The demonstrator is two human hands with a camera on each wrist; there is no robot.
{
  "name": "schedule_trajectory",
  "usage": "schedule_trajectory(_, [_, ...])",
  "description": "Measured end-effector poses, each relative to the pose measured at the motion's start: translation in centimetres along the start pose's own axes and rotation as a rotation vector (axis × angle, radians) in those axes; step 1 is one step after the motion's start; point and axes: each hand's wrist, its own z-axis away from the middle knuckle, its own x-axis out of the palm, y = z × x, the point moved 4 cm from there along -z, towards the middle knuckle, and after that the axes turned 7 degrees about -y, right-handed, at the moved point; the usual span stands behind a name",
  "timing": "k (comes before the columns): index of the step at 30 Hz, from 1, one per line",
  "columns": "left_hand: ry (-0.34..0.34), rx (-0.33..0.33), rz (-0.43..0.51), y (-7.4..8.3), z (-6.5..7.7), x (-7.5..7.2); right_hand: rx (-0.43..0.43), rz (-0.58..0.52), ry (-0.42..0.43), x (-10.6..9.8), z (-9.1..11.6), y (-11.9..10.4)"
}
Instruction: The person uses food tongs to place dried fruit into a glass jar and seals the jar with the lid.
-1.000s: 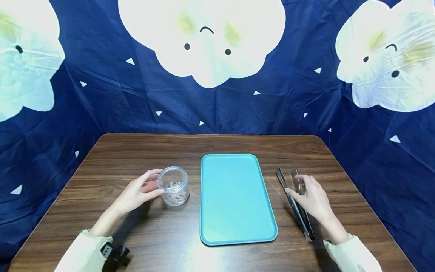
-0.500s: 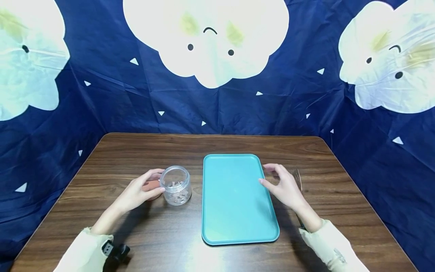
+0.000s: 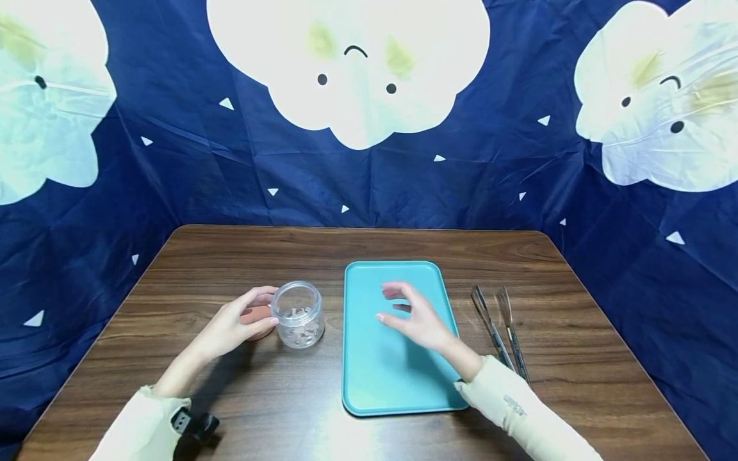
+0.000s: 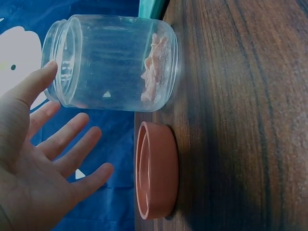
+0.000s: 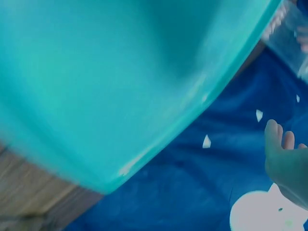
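A clear plastic jar [image 3: 297, 315] with several small pinkish pieces at its bottom stands uncapped on the table. My left hand [image 3: 237, 323] holds it loosely by the rim, the thumb on the near side and a finger behind; the other fingers are spread in the left wrist view. Beneath that hand lies an orange-brown round lid [image 4: 159, 171]. Over the turquoise tray [image 3: 375, 378] hovers my right hand [image 3: 416, 320], its fingers loosely bent and holding nothing. To the right of the tray rest metal tongs [image 3: 512, 333], arms spread, their near end hidden by the sleeve.
The wooden table [image 3: 271, 250] ends at a blue cloth backdrop [image 3: 311, 166] with white cloud shapes. A small black device [image 3: 198, 428] sits at the left wrist. The raised edge of the tray runs all round it.
My right hand has come away from the tongs and moved left over the tray; the tongs' arms have spread apart. The left hand and jar stay in place.
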Motion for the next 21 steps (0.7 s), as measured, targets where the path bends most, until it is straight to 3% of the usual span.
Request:
schedule_trajectory(4, [-0.006,-0.002,0.006,0.0,0.0,0.0,0.016,-0.072,-0.083,2.1,-1.1,0.1])
schedule_trajectory(9, [-0.011,-0.037,-0.011,0.0,0.3,0.0,0.05,-0.141,-0.126,3.9,-2.2,0.4])
schedule_trajectory(16, [0.04,-0.019,-0.049,-5.0,0.7,-0.1,0.069,-0.255,-0.145,6.3,-3.8,1.8])
schedule_trajectory(19, [0.079,-0.028,-0.11,-5.5,1.0,-0.8,0.087,-0.274,-0.142,7.4,-4.6,3.1])
schedule_trajectory(21, [0.089,-0.07,-0.163,-6.1,1.2,-1.2,0.096,-0.28,-0.145,7.9,-4.9,3.5])
